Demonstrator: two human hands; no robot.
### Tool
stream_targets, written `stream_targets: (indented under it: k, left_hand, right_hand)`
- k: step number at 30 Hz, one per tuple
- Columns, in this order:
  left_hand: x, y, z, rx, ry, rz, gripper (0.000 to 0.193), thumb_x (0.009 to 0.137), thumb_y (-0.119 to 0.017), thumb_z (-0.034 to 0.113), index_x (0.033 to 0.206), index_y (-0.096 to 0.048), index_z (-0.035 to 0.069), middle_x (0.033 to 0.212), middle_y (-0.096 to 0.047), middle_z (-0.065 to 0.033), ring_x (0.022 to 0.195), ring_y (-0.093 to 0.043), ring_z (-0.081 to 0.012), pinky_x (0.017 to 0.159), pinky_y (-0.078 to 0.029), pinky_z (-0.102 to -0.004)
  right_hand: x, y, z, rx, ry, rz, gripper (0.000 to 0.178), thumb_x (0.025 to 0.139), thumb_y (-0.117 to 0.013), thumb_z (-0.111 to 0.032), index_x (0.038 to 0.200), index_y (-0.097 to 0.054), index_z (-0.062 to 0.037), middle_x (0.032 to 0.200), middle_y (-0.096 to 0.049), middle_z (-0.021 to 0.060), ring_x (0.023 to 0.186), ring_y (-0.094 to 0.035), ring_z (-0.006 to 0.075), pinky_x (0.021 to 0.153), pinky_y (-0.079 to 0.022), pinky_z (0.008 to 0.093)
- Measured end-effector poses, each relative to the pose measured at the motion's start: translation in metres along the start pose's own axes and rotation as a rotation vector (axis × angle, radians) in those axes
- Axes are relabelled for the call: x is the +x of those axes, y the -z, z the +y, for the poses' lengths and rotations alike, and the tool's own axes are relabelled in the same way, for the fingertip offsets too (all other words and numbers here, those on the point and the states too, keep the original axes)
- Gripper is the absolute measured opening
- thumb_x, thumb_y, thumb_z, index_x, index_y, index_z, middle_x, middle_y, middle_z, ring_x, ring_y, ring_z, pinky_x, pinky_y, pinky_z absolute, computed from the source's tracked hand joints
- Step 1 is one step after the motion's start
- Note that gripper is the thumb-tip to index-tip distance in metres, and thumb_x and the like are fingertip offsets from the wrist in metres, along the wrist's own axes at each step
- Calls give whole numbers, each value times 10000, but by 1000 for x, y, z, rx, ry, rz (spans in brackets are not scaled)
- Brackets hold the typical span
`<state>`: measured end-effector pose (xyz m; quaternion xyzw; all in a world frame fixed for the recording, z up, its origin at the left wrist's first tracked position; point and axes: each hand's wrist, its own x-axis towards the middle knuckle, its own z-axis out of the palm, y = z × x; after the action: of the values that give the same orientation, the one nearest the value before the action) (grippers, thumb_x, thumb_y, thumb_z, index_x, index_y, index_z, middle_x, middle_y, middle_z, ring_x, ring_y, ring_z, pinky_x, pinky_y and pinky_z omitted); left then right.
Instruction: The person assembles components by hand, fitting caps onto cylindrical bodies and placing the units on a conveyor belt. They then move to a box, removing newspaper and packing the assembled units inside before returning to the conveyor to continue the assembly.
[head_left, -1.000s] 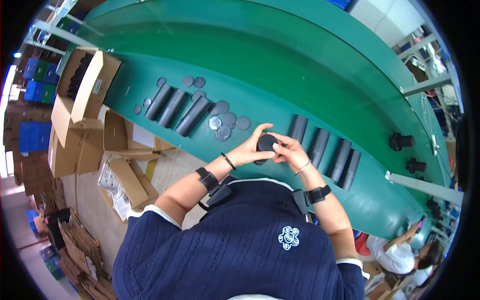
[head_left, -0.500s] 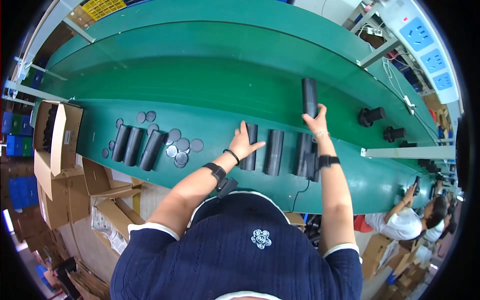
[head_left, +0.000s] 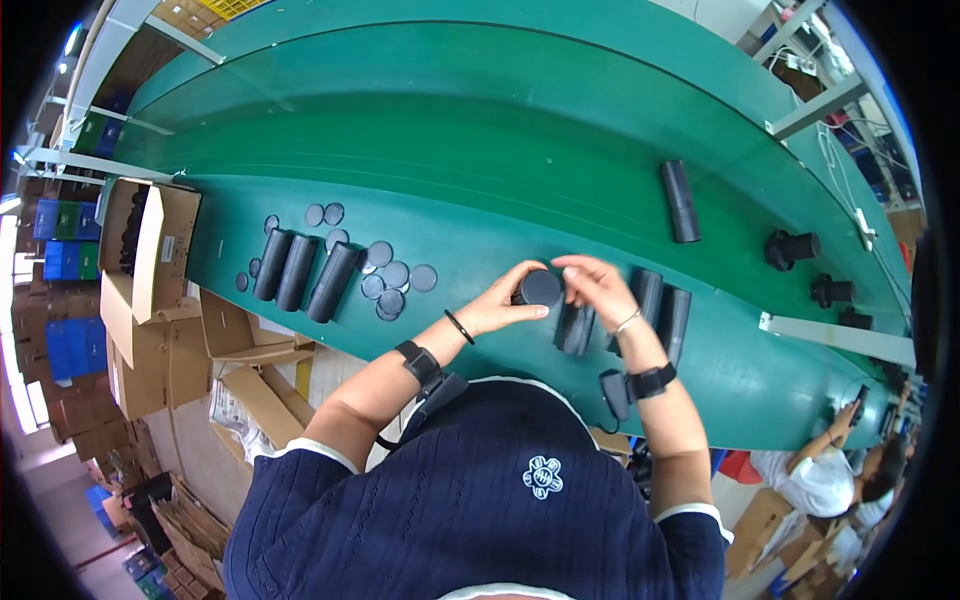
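Note:
My left hand [head_left: 493, 306] grips a black ribbed cylinder [head_left: 541, 288], tipped so that its round, dark end faces up. Whether that end carries a cap I cannot tell. Close to its right side is my right hand [head_left: 603, 293], fingers stretched out and a little blurred, holding nothing I can see. Below the right hand lies a black cylinder [head_left: 574, 332], partly covered by it; two more, including this black cylinder [head_left: 675, 315], rest by the right wrist. Loose black discs [head_left: 396, 274] are scattered to the left, beside three cylinders [head_left: 297, 272] lying in a row.
One black cylinder [head_left: 680, 202] rests on the green belt [head_left: 450, 140] beyond the worktop. Flanged black parts [head_left: 790, 249] stand farther right. An open carton [head_left: 165, 250] is at the left end. Past a white bar [head_left: 835, 340], a co-worker [head_left: 810, 478] sits at right.
The cylinder from my right hand now lies on the belt, and that hand has come back left. My left hand has taken up a cylinder from the worktop and turned its end upward.

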<state>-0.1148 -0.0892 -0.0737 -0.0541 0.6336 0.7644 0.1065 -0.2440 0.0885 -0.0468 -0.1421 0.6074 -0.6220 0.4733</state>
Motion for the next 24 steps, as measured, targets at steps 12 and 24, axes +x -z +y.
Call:
stream_targets:
  k: [12,24]
  left_hand:
    - [53,27,-8,124,98,276,764,813,-732,312,1318,-271,-30,1200,-512,-185,1092,-529,-230,908,-460,-388]
    - [173,61,-15,976,-117,1021,777,716,-765,373,1254,-394,-47,1100,-524,-237,1002,-491,-374,875,-413,-481]
  right_hand:
    - [-6,-6,19,-870,187,756,527,785,-738,-287,1189,-559,1,939,-594,158,851,-590,283,743,-488,364]
    - [15,28,26,-669,202,772,833,628,-812,-92,1291,-310,-43,1152,-570,227,1032,-602,362,862,-497,408]
